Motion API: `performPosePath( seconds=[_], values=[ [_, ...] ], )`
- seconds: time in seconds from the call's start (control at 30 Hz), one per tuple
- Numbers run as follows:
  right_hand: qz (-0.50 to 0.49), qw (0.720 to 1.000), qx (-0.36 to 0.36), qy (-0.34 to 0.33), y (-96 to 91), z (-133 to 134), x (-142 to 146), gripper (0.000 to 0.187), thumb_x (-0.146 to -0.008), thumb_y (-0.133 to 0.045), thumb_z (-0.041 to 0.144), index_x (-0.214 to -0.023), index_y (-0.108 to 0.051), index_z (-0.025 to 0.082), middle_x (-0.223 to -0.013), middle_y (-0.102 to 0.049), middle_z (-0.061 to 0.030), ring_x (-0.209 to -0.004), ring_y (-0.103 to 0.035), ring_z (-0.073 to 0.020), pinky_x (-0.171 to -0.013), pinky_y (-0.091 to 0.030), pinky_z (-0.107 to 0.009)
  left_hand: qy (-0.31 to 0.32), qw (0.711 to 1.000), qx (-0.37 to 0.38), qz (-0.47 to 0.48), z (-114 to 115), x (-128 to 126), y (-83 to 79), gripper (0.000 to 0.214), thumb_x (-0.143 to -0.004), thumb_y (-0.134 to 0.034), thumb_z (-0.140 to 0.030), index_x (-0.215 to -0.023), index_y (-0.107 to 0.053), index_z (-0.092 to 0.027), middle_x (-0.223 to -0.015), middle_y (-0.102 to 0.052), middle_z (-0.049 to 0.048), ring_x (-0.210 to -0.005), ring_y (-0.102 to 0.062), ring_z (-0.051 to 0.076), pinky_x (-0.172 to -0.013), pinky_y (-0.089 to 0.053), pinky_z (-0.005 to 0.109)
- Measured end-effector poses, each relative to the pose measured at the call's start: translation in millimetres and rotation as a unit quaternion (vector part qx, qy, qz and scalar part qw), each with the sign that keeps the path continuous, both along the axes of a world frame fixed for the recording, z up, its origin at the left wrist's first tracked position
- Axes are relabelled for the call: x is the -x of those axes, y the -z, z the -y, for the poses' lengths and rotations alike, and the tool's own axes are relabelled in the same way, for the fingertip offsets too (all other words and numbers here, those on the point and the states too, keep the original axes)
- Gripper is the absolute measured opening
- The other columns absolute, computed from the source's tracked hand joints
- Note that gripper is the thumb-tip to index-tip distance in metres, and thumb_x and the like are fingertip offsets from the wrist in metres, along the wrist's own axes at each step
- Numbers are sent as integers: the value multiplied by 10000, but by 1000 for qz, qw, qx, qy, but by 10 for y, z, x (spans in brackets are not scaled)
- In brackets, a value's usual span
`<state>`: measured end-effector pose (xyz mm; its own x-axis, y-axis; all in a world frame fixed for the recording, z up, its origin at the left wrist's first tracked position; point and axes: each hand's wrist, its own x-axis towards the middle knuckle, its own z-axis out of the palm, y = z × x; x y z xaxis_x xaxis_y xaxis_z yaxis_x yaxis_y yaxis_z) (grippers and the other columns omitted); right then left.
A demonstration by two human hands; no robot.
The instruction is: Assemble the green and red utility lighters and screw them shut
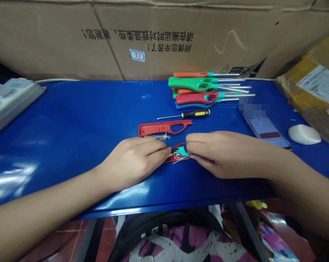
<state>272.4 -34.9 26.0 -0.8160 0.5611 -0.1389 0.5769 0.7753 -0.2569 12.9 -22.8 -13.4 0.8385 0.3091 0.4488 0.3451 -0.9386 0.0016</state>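
Observation:
A red lighter shell half [169, 159] lies on the blue table with its inside up, holding a teal trigger [182, 151] and thin white wires. My left hand [138, 158] grips its left part, fingertips closed and covering much of it. At the other end, my right hand [224, 154] pinches the shell beside the trigger; the fingertips hide the exact contact. Just above my left fingers lies a small metal and clear part [161, 137], partly covered. Farther back rests the other red shell half [153, 128], open side up. Behind that is a black and yellow screwdriver [195, 114].
Several long-necked lighters [191, 83] are piled at the back. To the right are a phone [268, 127], a white mouse [303, 134] and a taped parcel [314, 87]. A power strip [14, 102] stands at left; a large cardboard box [71, 54] walls the back edge.

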Motion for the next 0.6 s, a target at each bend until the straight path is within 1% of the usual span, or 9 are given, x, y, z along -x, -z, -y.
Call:
performPosePath(
  seconds=[0.07,0.13,0.3,0.37,0.53,0.6],
  values=[
    [1,1000,0,3,0,0,4,156,-963,-469,115,-877,-591,162,-876,-593,-34,-703,-499,-137,-634,-341,-285,0,1000,7,4,5,-9,0,228,-1015,-552,-190,-977,-753,-91,-937,-780,107,-840,-760,243,-714,-643,362],
    [3,1000,-2,4,-2,2,6,152,-962,-473,115,-875,-589,162,-877,-591,-32,-694,-491,-135,-629,-336,-287,-5,1000,29,12,0,-14,7,199,-1001,-584,-202,-982,-753,-99,-944,-781,103,-841,-759,239,-723,-642,361],
    [14,1000,-6,1,-14,5,4,145,-959,-473,116,-881,-587,164,-883,-588,-34,-714,-502,-144,-629,-331,-294,-7,990,134,52,-30,-5,38,146,-986,-613,-185,-991,-749,-131,-975,-778,68,-876,-756,192,-775,-628,307],
    [15,1000,-4,2,-16,3,4,139,-955,-475,116,-885,-584,166,-886,-586,-33,-718,-503,-146,-625,-327,-295,-3,984,159,74,-40,-4,50,130,-978,-632,-187,-985,-752,-136,-976,-781,61,-881,-757,180,-790,-620,289],
    [12,1000,3,-3,-21,-5,-7,139,-957,-468,122,-885,-580,165,-888,-579,-33,-715,-497,-143,-624,-331,-292,-11,977,193,90,-67,-13,61,110,-962,-664,-195,-995,-758,-147,-996,-787,57,-913,-758,166,-821,-611,264],
    [12,1000,2,-4,-23,-4,-14,142,-963,-464,127,-889,-579,166,-888,-577,-34,-718,-500,-143,-627,-332,-293,-8,979,184,82,-70,-10,56,120,-970,-653,-198,-1004,-756,-148,-999,-788,57,-916,-758,169,-820,-616,269]
  ],
)
